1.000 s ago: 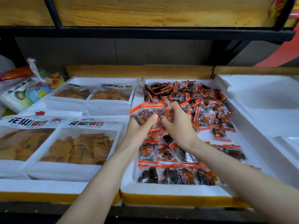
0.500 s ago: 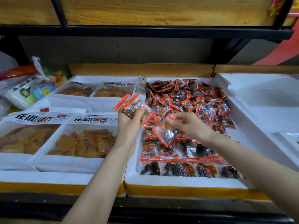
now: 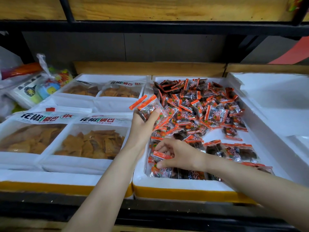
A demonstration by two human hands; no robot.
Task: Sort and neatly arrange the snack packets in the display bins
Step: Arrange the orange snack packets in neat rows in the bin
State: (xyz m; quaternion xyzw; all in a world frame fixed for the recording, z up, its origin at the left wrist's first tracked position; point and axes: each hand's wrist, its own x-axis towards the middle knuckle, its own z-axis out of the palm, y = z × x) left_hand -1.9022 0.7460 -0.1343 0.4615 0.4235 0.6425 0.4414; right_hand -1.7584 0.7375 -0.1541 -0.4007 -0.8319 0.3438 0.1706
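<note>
Snack packets [image 3: 200, 111], small with orange ends, fill the middle foam bin [image 3: 175, 183]: a loose heap at the back, too many to count, and a flat row along the front wall. Left hand [image 3: 142, 126] is raised over that bin's left wall, fingers curled round held packets [image 3: 147, 108], at least two. Right hand [image 3: 180, 154] is low at the front left, thumb and fingers pinching one packet [image 3: 161, 155]. Left foam bin [image 3: 50, 177] contains four large crisp bags [image 3: 93, 143]. Three foam bins are in view, counting the right bin [image 3: 275, 97].
</note>
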